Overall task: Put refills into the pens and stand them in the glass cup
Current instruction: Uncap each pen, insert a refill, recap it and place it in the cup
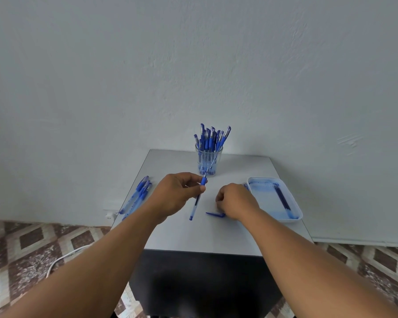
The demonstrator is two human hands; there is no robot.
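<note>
While left hand (179, 193) pinches the pen (198, 198) mid-air before the glass cup (209, 161), right hand (234, 201) curls over the cap (215, 214) on the tabletop (193, 235); grasp unclear. Risk: protruding refill bends if capped off-axis.

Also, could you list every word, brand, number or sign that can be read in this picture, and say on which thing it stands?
No text can be read anywhere in this view.
Pens in the glass cup: dark marks on some barrels, too small and blurred to read.
Pen in the left hand: no print visible on its barrel.
Loose pens at the table's left edge: blurred, nothing legible.
White tray: no label visible.
</note>
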